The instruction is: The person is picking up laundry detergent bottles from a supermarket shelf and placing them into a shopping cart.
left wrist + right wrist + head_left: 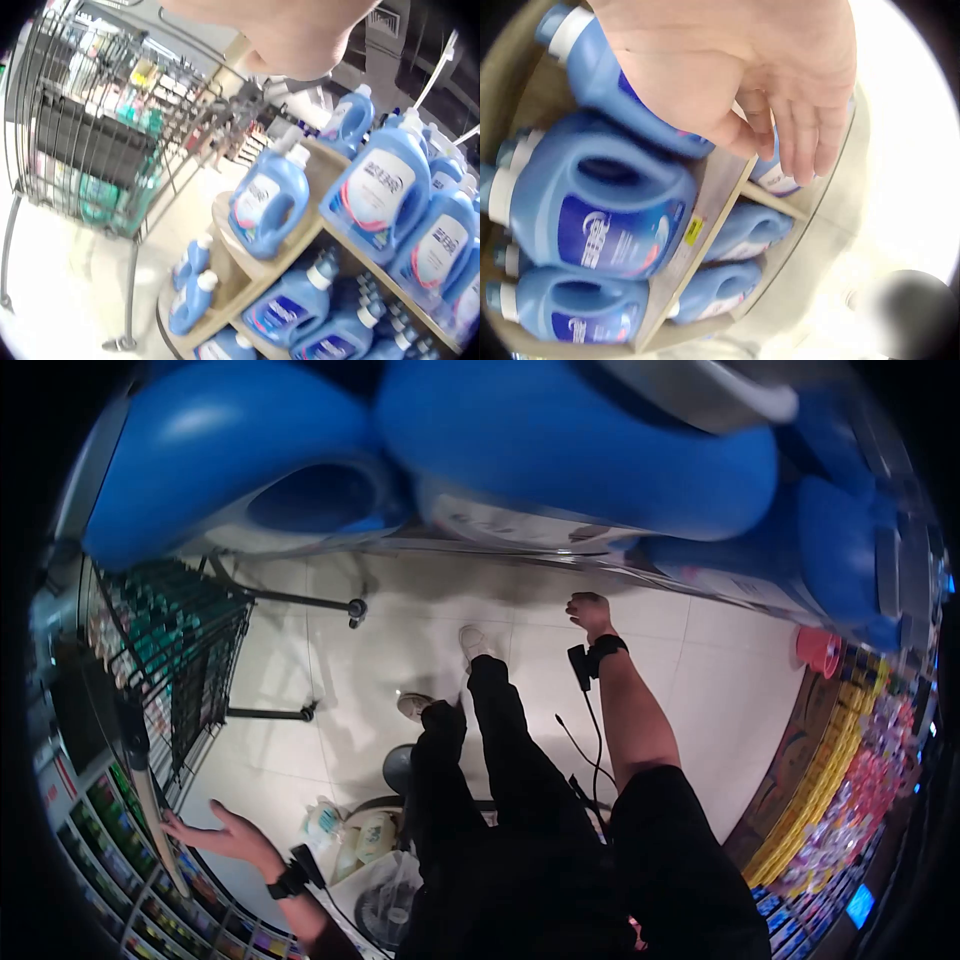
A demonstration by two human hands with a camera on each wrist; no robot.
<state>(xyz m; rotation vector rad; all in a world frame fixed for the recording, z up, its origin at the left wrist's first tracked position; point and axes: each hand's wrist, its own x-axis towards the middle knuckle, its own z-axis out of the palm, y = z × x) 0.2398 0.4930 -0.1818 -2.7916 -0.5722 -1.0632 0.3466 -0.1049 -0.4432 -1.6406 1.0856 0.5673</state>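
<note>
My left hand [228, 838] is at the shopping cart's handle [160, 815], fingers extended and fingertips at or against the bar; exact contact is unclear. In the left wrist view only part of that hand [300, 34] shows, above the cart [90, 142]. Away from the cart, my right hand [592, 614] hangs over the floor with nothing in it. The right wrist view shows this hand [742, 82] with loosely bent fingers, in front of shelved blue detergent bottles [615, 202].
Large blue bottles [570, 450] fill the top of the head view. Rounded shelves [330, 217] carry more bottles. White bags [375, 840] lie low beside the legs. A red tub [818, 650] and yellow-edged display [815, 790] stand at the right; product racks [130, 860] are lower left.
</note>
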